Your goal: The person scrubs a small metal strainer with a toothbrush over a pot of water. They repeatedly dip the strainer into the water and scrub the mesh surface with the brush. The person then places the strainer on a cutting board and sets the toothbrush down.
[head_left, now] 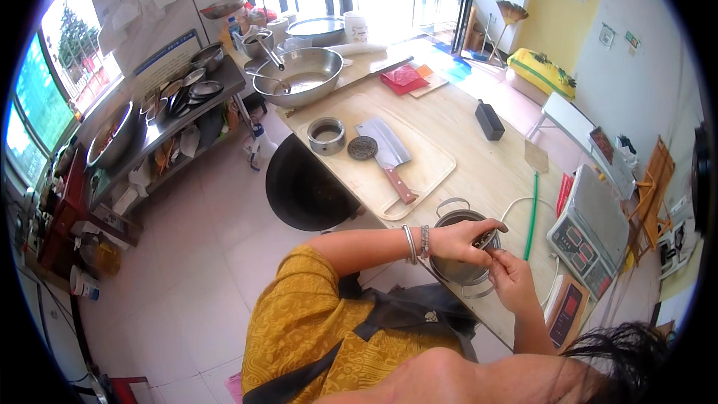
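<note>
Over a metal pot with two loop handles [458,273], both my hands meet at the table's near edge. My left hand [460,242], with silver bracelets at the wrist, is closed around a small round metal piece [487,240]. From the right, my right hand [511,278] pinches the same piece at its lower edge. My fingers cover much of it, so its exact kind is unclear. Farther off, a cleaver with a wooden handle [389,147] lies on a pale cutting board [426,155]. Beside its blade are a dark perforated disc [363,148] and a metal ring [327,135].
A digital scale [591,228] and a green-handled fly swatter [532,217] lie to the right. A black block-shaped object [489,121] stands farther back. A large metal basin [299,78] sits at the far left end. Below the table's left edge is a black bin [303,187].
</note>
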Available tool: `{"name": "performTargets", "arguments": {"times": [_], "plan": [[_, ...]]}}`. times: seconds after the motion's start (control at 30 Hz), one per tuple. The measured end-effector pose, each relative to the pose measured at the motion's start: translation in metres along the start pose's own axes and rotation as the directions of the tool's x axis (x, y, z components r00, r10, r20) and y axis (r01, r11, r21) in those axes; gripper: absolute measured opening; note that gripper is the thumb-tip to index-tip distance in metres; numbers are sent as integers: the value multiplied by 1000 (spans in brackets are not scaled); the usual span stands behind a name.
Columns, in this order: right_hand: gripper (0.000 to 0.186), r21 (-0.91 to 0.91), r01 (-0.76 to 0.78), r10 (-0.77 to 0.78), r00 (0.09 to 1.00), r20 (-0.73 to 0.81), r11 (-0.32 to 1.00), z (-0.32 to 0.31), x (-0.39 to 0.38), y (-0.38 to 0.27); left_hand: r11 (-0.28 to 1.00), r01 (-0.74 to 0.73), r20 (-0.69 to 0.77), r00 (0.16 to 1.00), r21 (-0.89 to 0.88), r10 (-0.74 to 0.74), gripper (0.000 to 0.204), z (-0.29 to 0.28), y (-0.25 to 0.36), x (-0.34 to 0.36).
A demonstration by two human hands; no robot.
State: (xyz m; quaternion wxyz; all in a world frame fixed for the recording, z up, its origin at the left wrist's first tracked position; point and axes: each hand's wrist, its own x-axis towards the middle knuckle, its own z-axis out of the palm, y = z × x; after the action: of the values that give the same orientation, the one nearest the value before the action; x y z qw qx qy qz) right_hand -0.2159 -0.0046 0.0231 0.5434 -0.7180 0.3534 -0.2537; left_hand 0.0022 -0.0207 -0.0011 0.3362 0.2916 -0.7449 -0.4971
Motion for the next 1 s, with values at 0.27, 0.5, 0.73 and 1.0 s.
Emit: {"name": "performTargets", "arguments": {"times": [0.27,0.5,0.73,1.0], "plan": [[26,45,-47,49,998,-45,998,-10,-2,2,998,-66,-11,998,-5,66,88,0,7,-11],[31,-351,137,-192,973,-127,926,-1,-3,-9,965,99,-198,969,-242,-149,57,0,-8,0],[37,-417,147,-194,978,-72,897,-8,9,-10,369,121,10,957,-921,-289,57,4,-24,6],[46,-674,346,-485,875,-21,653,8,14,-16,247,126,96,987,-961,-131,85,1,-3,-14]]}}
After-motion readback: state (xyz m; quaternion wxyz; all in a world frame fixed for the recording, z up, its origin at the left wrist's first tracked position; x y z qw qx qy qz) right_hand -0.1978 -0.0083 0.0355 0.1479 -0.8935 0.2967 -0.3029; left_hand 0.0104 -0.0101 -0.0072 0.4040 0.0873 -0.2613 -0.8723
